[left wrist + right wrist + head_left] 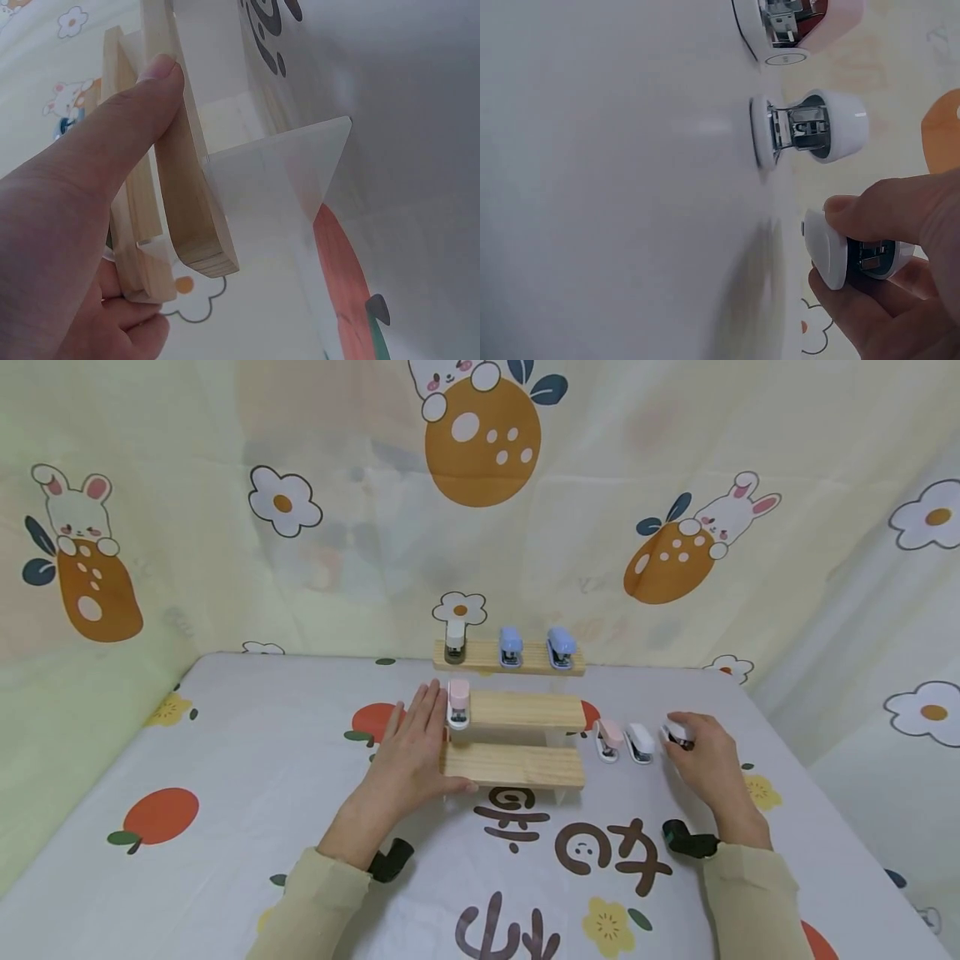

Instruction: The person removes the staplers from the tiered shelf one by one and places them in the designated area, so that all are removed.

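Observation:
My left hand (pixel 411 745) lies along the left end of a tiered wooden rack (pixel 517 768), fingers straight, the thumb (pixel 146 90) pressing the lowest shelf's front edge. Close by those fingers, a pink mini stapler (pixel 458 703) stands on the middle shelf's left end. Over at the right, my right hand (pixel 705 756) pinches a white mini stapler (pixel 827 251) with a dark inside between thumb and fingers. To its left on the table stand another white stapler (pixel 640 743) and a pink-topped stapler (pixel 608 740).
On the rack's back shelf (pixel 480 653) stand a white stapler with a dark base (pixel 454 642) and two blue staplers, one in the middle (pixel 511 647) and one at the right (pixel 561 647). Clear supports (pixel 281 165) hold the shelves up. A printed cloth (pixel 225 877) covers the table.

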A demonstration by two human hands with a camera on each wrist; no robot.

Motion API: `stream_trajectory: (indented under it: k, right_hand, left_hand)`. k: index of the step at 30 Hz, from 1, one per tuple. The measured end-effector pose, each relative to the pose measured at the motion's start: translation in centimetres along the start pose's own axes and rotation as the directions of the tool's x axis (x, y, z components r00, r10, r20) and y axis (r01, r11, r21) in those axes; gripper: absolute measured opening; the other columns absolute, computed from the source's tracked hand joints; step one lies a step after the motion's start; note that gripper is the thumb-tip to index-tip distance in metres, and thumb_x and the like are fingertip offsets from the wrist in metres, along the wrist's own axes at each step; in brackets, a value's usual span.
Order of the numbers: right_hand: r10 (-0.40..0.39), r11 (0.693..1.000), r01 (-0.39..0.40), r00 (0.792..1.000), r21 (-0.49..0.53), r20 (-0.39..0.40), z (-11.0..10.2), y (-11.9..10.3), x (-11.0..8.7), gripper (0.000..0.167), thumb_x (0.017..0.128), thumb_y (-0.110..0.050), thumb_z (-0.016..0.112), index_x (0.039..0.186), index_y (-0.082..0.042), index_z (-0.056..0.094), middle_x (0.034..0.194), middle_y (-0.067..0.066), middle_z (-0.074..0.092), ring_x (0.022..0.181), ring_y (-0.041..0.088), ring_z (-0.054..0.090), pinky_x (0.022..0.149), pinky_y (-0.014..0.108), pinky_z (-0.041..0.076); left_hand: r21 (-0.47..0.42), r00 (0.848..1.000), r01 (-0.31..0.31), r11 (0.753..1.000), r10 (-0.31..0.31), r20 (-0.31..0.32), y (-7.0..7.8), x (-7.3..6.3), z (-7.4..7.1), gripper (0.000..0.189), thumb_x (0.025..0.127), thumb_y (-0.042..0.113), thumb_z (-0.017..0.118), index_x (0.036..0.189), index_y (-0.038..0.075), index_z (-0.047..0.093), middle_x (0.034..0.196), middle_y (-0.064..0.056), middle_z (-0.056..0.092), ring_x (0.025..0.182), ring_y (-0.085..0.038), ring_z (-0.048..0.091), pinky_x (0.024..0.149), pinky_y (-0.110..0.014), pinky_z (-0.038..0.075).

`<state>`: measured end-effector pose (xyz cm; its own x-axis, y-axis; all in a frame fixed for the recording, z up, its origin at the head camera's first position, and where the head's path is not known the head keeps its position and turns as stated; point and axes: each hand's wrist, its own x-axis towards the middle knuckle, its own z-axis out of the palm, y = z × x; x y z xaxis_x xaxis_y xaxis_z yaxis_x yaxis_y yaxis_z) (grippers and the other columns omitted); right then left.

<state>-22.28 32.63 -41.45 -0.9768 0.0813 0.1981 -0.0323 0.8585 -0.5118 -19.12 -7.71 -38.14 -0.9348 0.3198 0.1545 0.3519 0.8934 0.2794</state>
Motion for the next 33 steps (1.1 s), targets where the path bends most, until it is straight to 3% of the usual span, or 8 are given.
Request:
stream_trajectory:
  k: [13, 22, 28, 30, 33]
  right_hand:
    - [0.085, 0.996, -0.082, 0.99, -0.026, 0.113, 0.6, 0.9, 0.4, 0.048, 0.092, -0.002, 0.059, 0.139, 0.005, 0.048, 0.144, 0.037, 0.038, 0.127, 0.054, 0.041, 0.104, 0.07, 0.036]
    - [0.066, 0.998, -0.064, 0.99, -0.018, 0.127, 0.5, 1.0, 0.2, 0.047, 0.091, 0.003, 0.051, 0.139, 0.004, 0.048, 0.144, 0.036, 0.039, 0.107, 0.045, 0.049, 0.098, 0.069, 0.041]
    - [0.067, 0.998, -0.064, 0.986, -0.022, 0.155, -0.2, 0.2, 0.3, 0.051, 0.091, -0.001, 0.056, 0.141, 0.005, 0.045, 0.146, 0.039, 0.033, 0.129, 0.056, 0.037, 0.105, 0.073, 0.031]
    - [0.054, 0.999, -0.052, 0.989, -0.012, 0.135, -0.5, -0.3, 0.3, 0.051, 0.091, -0.002, 0.056, 0.14, 0.004, 0.045, 0.146, 0.039, 0.032, 0.134, 0.059, 0.031, 0.106, 0.074, 0.029]
    - [0.026, 1.0, -0.027, 0.996, 0.004, 0.085, -1.0, -1.3, 0.1, 0.047, 0.092, -0.003, 0.054, 0.138, 0.003, 0.048, 0.146, 0.038, 0.033, 0.133, 0.058, 0.032, 0.104, 0.073, 0.032]
  left_hand:
    - [-0.005, 1.0, 0.009, 1.0, -0.009, 0.003, 0.0, 0.1, 0.0, 0.135, 0.065, 0.061, 0.085, 0.158, 0.0, 0.009, 0.167, -0.014, 0.008, 0.156, -0.028, 0.006, 0.126, -0.051, 0.01]
    - [-0.015, 1.0, 0.011, 1.0, -0.011, 0.003, 0.0, 0.0, 0.0, 0.134, 0.065, 0.06, 0.085, 0.158, 0.001, 0.01, 0.168, -0.014, 0.008, 0.156, -0.028, 0.006, 0.126, -0.051, 0.009]
    - [-0.012, 1.0, 0.01, 1.0, -0.01, 0.002, -0.1, 0.1, 0.0, 0.135, 0.065, 0.062, 0.085, 0.158, 0.001, 0.009, 0.168, -0.013, 0.008, 0.156, -0.028, 0.006, 0.126, -0.051, 0.009]
    - [-0.017, 1.0, 0.01, 1.0, -0.01, 0.002, -0.1, 0.1, 0.0, 0.134, 0.065, 0.061, 0.085, 0.158, 0.001, 0.01, 0.168, -0.013, 0.008, 0.156, -0.028, 0.007, 0.126, -0.051, 0.009]
    - [-0.016, 1.0, 0.011, 1.0, -0.011, 0.003, -0.1, 0.1, 0.0, 0.134, 0.065, 0.062, 0.085, 0.158, 0.001, 0.01, 0.168, -0.013, 0.008, 0.156, -0.027, 0.006, 0.126, -0.05, 0.009]
